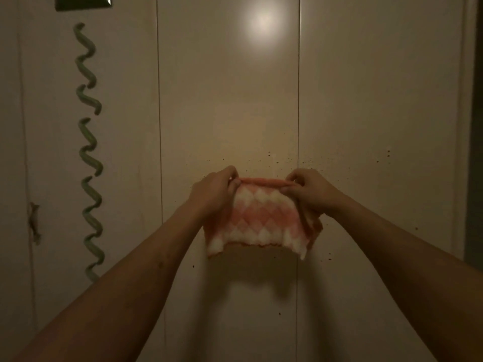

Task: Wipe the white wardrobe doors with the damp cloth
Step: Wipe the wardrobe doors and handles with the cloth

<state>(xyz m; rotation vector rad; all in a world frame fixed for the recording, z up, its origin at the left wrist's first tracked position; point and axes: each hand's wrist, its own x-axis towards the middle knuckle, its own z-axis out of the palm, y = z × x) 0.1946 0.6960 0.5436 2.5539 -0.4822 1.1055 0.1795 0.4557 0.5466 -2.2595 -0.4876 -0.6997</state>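
Note:
A pink and white patterned cloth point(261, 220) hangs spread out in front of the white wardrobe doors point(227, 105). My left hand point(214, 192) pinches its top left corner and my right hand point(308, 190) pinches its top right corner. The cloth's top edge is stretched between the two hands and its lower part hangs loose. Small dark specks dot the middle door and the right door point(379, 100) around and below the cloth.
A green wavy strip point(90, 158) runs down the left door. A dark rectangular object point(83, 2) sits at the top left. A bright light reflection point(264, 24) shows on the middle door. A dark gap point(477, 152) borders the far right edge.

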